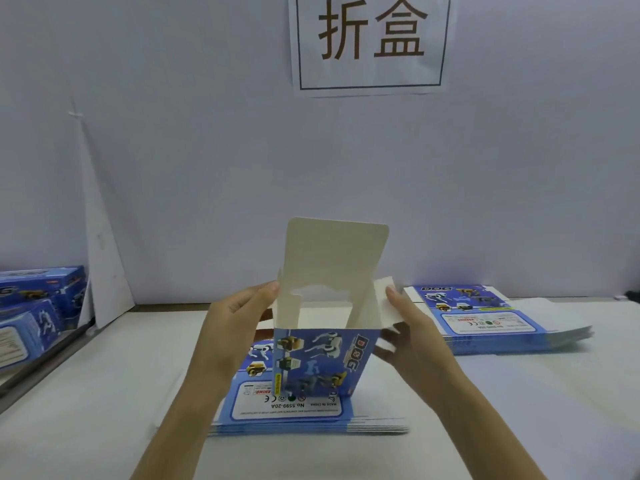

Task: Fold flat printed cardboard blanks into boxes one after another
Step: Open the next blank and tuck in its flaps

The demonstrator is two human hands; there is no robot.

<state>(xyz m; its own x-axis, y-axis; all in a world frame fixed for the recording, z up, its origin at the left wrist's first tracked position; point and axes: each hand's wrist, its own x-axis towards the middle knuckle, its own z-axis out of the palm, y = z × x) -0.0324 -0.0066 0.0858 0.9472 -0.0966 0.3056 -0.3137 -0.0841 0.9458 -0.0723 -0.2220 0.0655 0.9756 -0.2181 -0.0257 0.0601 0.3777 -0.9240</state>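
Upright box [322, 362] blocks centre; counter [104, 393] bare left of it, blank stack [498, 323] obstructs far right.

Printed cardboard box [322, 362], matt paper sign [372, 43].
Box outside blue, slightly glossy print; inside plain off-white, matt. Table [104, 393] smooth, white, matt.

there's just the one view, from a camera on the person's head, looking forward and down across the white table [104, 393] toward the pale wall [207, 168] close behind it. it sits near enough that both forearms rise from the bottom edge, with the left hand [239, 317] and right hand [412, 327] mid-frame, and a paper sign [370, 43] cut off at the top.
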